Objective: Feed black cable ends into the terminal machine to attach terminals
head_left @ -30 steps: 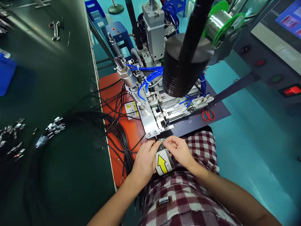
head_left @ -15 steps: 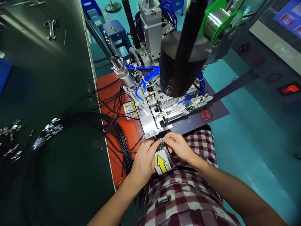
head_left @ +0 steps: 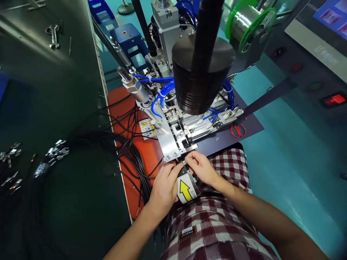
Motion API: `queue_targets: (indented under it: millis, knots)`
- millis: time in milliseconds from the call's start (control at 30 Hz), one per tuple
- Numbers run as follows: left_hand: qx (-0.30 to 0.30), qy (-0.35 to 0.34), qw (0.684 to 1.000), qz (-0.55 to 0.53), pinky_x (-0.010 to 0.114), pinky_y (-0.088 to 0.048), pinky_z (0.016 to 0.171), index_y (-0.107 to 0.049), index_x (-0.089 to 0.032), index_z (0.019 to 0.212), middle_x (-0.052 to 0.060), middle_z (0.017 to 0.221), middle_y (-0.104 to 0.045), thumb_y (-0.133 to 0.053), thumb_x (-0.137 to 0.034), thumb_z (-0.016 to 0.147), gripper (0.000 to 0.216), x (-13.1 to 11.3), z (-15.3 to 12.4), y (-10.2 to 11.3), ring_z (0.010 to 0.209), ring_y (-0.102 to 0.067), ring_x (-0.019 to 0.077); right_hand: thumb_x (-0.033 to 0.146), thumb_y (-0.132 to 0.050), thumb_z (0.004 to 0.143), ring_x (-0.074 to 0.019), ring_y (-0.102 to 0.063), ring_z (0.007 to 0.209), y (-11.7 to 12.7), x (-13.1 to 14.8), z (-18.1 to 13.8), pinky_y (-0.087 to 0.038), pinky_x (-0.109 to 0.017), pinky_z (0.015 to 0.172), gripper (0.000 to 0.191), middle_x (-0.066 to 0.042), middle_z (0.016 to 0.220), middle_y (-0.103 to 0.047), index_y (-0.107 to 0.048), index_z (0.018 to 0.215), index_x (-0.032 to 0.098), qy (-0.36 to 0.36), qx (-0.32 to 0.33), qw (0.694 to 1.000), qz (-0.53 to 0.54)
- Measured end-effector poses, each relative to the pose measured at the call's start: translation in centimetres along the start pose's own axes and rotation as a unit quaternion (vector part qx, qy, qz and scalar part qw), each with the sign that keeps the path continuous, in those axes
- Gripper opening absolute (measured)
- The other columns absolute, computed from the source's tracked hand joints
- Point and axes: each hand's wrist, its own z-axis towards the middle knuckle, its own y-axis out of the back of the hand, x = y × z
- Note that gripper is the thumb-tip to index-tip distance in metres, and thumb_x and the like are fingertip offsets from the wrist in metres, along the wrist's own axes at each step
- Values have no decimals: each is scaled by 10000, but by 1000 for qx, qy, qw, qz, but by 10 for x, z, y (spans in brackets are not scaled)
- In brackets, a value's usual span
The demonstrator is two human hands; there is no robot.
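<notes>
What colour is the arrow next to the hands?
The arrow is yellow with a black outline, on a white label; the head view shows it.

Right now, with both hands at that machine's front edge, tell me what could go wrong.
The left hand and right hand meet on a small shiny part at the silver metal fixture plate's edge; fingers might get caught if it moves. The loose black cables beside the left hand could snag.
</notes>
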Motion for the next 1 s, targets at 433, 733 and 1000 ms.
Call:
queue_targets:
  millis: [433,733,1000]
  knots:
    - [42,24,999,-10,334,-517,859,-566,-157,1153,100,1060,-588,-393,-85,917,301,-5,4,19,1004,-559,197,427,-488,906,-116,-440,465,-4,-3,0,-358,-239,479,256,65,515,-455,-485,778,206,-17,-21,1000,1]
    - [32,44,986,155,432,-434,1003,-292,-186,1453,139,1306,-498,-388,-72,909,564,-4,-48,13,1194,-463,260,460,-476,912,-109,-452,474,-3,-8,1,-340,-232,482,295,64,540,-457,-470,763,205,2,-14,1000,5]
    - [23,87,967,240,437,-432,976,-386,-149,1422,184,1353,-451,-422,-131,908,516,-12,-49,3,1261,-411,307,433,-469,918,-108,-449,470,-3,-9,1,-339,-230,479,268,67,525,-456,-474,778,205,7,-12,1000,0]
